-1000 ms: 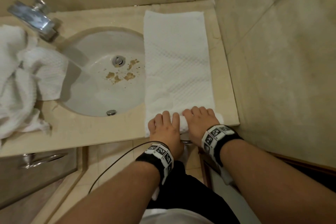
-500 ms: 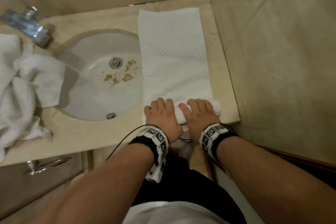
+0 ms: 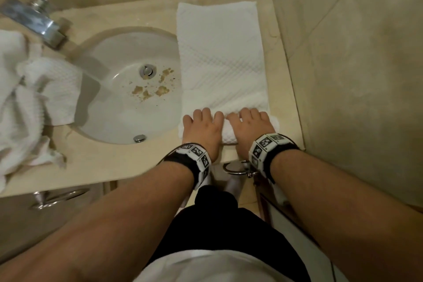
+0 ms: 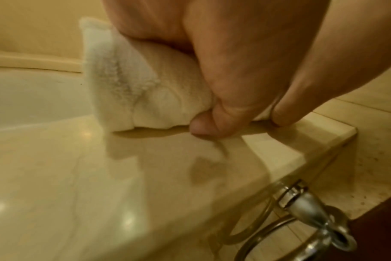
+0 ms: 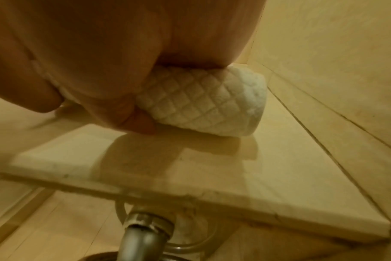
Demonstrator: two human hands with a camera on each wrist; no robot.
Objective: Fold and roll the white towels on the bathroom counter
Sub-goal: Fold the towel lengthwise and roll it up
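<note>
A white quilted towel [image 3: 220, 57] lies folded into a long strip on the counter right of the sink, its near end rolled into a short tube [image 3: 229, 133]. My left hand [image 3: 202, 128] lies over the roll's left half, fingers curled across the top and thumb tucked under the near side. My right hand [image 3: 250, 126] covers the right half the same way. The left wrist view has the roll's fluffy end [image 4: 123, 79] under my left hand [image 4: 234, 74]. The right wrist view has the diamond-patterned roll [image 5: 203, 104] beneath my right hand [image 5: 114, 74]. Both hands grip the roll.
A heap of crumpled white towels [image 3: 25, 107] sits left of the sink [image 3: 114, 130], whose basin has brown specks near the drain. A chrome tap [image 3: 34, 20] stands at the back left. The wall [image 3: 343, 75] closes the right side. A chrome towel ring [image 3: 235, 168] hangs below the counter edge.
Both hands have moved away from the counter edge with the roll, which has grown thicker as more of the flat strip wound onto it. The head view shifted slightly.
</note>
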